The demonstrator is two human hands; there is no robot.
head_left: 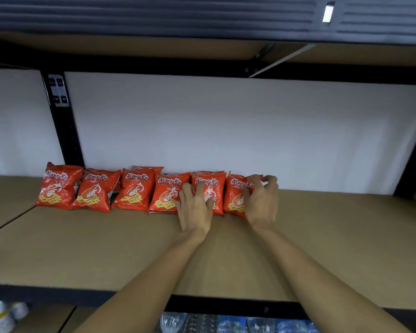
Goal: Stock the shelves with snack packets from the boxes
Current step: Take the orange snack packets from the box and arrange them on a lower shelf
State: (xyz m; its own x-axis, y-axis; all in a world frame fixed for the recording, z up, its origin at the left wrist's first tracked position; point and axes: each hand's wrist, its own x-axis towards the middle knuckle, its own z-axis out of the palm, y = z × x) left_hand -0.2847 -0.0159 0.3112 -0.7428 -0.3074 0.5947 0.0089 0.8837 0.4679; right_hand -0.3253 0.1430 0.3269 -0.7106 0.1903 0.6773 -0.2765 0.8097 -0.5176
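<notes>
Six red prawn cracker packets (135, 188) stand in a front row along the back of a brown shelf (130, 248), leaning against the white back panel (226, 128). The top of at least one more packet shows behind the third from the left, and more edges show behind the fifth. How many are stacked there cannot be told. The row starts just right of a black upright post (65, 131) and ends about two thirds of the way along the shelf.

Both hands are at the right end of the row. The left hand (196, 207) lies flat with its fingers (199, 187) spread and nearly straight. They press on the face of the fifth packet (209, 182), with the outermost finger at the edge of the fourth packet (166, 191). This hand grips nothing.

The right hand (261, 203) covers the right side of the sixth packet (235, 195), the last in the row. Its fingers (270, 182) are curled over the packet's upper right corner and pinch the top edge. The packet's base rests on the shelf, touching the fifth packet.

Below the shelf's front edge, clear plastic bottles (226, 323) sit on a lower level.
</notes>
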